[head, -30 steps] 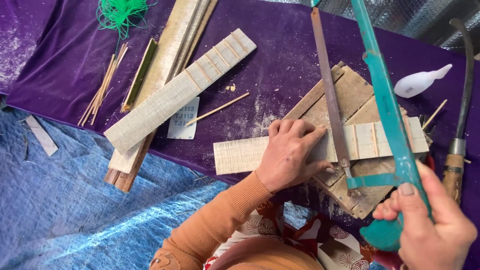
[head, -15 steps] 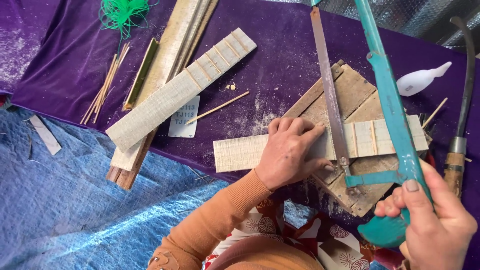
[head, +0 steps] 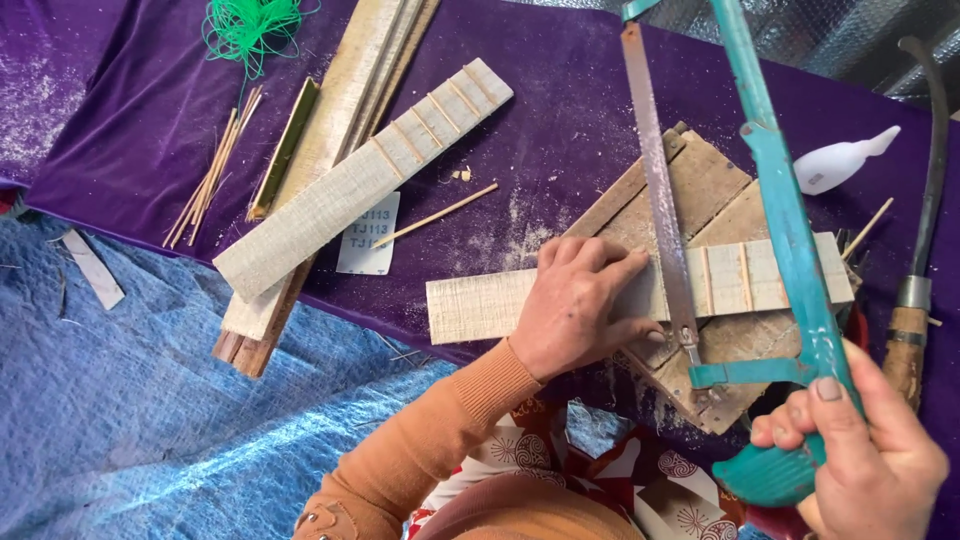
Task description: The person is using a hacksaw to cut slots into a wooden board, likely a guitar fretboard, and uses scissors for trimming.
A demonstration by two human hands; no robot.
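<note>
Head view: your left hand (head: 580,305) presses flat on the pale slotted strip (head: 480,305) over the wooden block (head: 700,190). Your right hand (head: 865,450), clamped on the teal hacksaw (head: 790,240), has drawn back slightly since a second ago, so the blade (head: 655,180) is mid-stroke in its slot.

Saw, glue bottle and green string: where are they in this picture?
saw (head: 783,215), head view, on its teal frame.
glue bottle (head: 838,160), head view, on its white body.
green string (head: 250,25), head view, on the middle of the bundle.
</note>
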